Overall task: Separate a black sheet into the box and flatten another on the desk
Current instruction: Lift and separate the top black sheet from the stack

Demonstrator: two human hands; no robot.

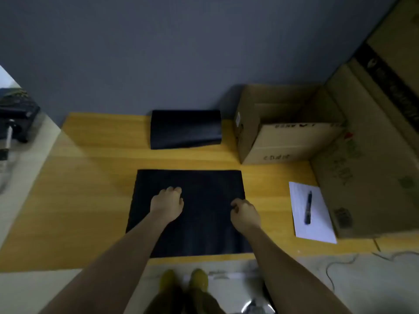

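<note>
A large black sheet (pixel 199 232) lies flat on the wooden desk (pixel 90 177) in front of me. My left hand (pixel 167 203) rests on its middle with bent fingers; whether it grips the sheet does not show. At the sheet's right edge, my right hand (pixel 244 214) has curled fingers and its thumb pinches the edge. Another black sheet (pixel 186 129), folded and slightly rumpled, lies at the back of the desk against the wall. An open cardboard box (pixel 294 141) stands at the back right; the part of its inside that shows looks empty.
A white paper (pixel 317 230) with a dark pen (pixel 308 207) on it lies right of the sheet. Large cardboard cartons (pixel 367 168) are stacked along the right side. A dark device (pixel 15 118) stands at the far left. Cables (pixel 340 264) trail on the floor.
</note>
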